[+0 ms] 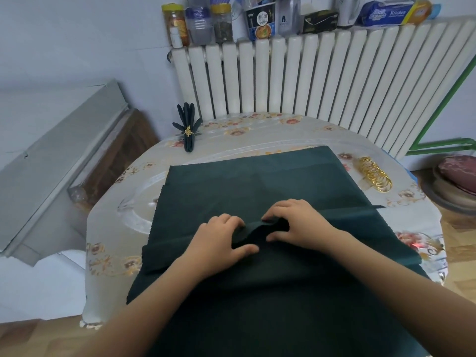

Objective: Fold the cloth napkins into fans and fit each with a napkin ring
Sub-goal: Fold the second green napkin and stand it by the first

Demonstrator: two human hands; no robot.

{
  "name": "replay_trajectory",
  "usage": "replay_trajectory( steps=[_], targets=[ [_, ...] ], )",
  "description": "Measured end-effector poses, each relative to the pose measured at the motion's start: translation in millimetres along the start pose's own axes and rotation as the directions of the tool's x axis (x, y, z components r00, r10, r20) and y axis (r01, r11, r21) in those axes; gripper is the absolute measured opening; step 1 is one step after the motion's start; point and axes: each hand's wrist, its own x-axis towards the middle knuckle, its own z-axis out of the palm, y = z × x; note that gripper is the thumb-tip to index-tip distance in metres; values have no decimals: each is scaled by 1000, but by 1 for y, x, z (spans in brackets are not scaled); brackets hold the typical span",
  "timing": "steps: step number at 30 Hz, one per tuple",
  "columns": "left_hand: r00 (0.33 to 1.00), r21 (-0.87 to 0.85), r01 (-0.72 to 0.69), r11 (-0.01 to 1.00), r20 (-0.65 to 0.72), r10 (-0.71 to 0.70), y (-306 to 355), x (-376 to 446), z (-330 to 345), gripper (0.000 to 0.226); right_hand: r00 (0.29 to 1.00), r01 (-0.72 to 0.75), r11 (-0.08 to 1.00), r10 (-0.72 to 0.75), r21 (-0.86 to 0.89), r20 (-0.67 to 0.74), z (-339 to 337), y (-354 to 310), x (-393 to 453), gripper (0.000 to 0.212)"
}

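Soft, even daylight; wide-angle bending at edges, slight blur.

Round table (257, 130) under a glossy floral-print cover, set against a white column radiator (322, 73). Radiator top carries jars (198, 24), an instant-noodle cup (261, 21), a dark box (319, 20) and a blue kitchen-wrap roll (394, 12). Pale wall (77, 34) behind. Grey slab (59, 161) leans at left over a brown wooden piece (116, 161). Wood-tone floor (458, 243); green pipe (443, 145) at right. Even, soft light.

Napkin (257, 181) mid-table (108, 228), finished fan (188, 130) behind-left, rings (374, 173) right
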Motion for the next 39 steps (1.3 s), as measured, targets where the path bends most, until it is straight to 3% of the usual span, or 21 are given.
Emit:
replay_trajectory(
  steps=[3,5,9,15,24,34,39],
  targets=[
    [997,-7,44,999,-64,-44,-7,7,-3,33,991,-79,997,75,-25,-110,2,8,10,20],
    [989,-7,115,993,-97,-115,-14,18,-15,20,981,-138,989,128,-56,-147,0,13,23,20],
    [974,85,228,970,-9,-228,-31,57,-40,19,980,-185,965,166,-185,-113,-3,26,59,25],
    [942,124,327,937,32,-333,-58,107,-34,18,975,-215,966,203,-145,-92,3,46,109,22],
    [942,207,319,925,-176,-285,-73,129,-14,18,957,-235,971,222,-52,-189,19,62,134,17],
    [905,142,358,923,-297,-306,-81,131,2,22,895,-283,958,279,41,-347,40,64,137,14],
    [942,15,151,988,-305,-139,-49,113,13,36,879,-305,949,311,74,-362,44,64,137,12]
  ],
)
